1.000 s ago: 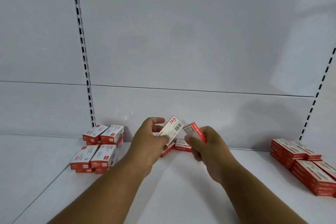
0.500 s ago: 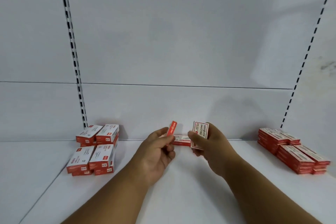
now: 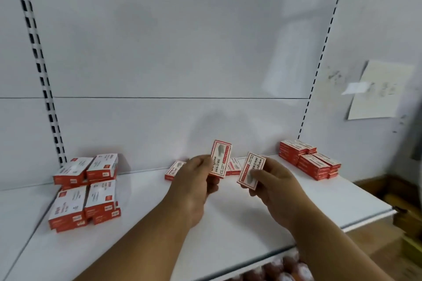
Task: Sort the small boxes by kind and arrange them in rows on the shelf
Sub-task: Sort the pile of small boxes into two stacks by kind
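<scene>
My left hand (image 3: 196, 180) grips a small red-and-white box (image 3: 221, 158), held upright with its printed face toward me. My right hand (image 3: 272, 181) holds a second box of the same kind (image 3: 251, 170), tilted slightly right. Both hover above the middle of the white shelf (image 3: 228, 223). Behind the hands, a few loose boxes lie flat near the back wall: one to the left (image 3: 174, 169) and others between the hands (image 3: 234, 165). Stacks of wider red-and-white boxes (image 3: 85, 189) stand at the left. Flat red stacks (image 3: 308, 158) sit at the right.
The shelf's front edge (image 3: 342, 227) runs diagonally at the lower right. Red-and-white packages (image 3: 285, 271) show on a lower level beneath it. A paper sheet (image 3: 376, 91) hangs on the right wall. Brown cartons (image 3: 408, 221) sit beyond the shelf's right end.
The view has swung right and down. My left hand turned its box from edge-on to face-on. My right hand tilted its box and drew slightly away from the left.
</scene>
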A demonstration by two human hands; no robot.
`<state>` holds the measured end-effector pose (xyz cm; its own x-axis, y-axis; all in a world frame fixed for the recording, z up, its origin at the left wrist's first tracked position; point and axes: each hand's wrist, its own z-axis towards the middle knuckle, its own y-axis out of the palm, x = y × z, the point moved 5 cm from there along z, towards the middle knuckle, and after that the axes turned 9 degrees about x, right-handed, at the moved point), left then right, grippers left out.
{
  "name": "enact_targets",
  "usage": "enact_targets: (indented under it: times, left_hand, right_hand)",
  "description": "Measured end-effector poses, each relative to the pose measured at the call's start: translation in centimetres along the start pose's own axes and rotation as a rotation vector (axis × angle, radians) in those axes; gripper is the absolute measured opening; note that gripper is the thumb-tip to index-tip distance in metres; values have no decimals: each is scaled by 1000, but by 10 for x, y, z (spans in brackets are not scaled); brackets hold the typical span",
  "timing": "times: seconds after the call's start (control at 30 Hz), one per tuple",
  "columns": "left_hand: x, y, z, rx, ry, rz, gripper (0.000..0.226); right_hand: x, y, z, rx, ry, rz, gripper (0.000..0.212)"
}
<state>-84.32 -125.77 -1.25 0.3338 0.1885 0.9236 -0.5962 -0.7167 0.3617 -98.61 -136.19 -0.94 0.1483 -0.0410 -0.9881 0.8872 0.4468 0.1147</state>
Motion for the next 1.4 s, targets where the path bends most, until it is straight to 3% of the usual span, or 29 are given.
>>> enact_targets:
  times: [0.3, 0.6, 0.73, 0.83, 1.0, 1.13, 1.4]
  left_hand:
    - [-9, 63, -15, -206, 145, 369, 19]
    - [-44, 191, 0, -134, 135, 439, 12]
    - [-65, 234, 12, -88, 96, 487, 10]
    - [-72, 249, 21, -4, 127, 555, 9]
    - [-76, 255, 29, 127, 170, 642, 9]
    - [-72, 262, 29, 176, 308, 902, 13]
    - [-62, 262, 22, 233, 473, 1063, 18]
  right_hand:
    - [-31, -67, 1, 104, -156, -54, 30]
    - [-64, -192, 70, 235, -240, -355, 34]
    - [-67, -232, 118, 256, -190, -557, 20]
    - [-60, -238, 144, 198, -158, -699, 12]
    - [-47, -237, 161, 144, -265, -927, 15]
    - [-46, -238, 165, 115, -365, -1160, 17]
    - [-58, -217, 157, 96, -575, -1164, 11]
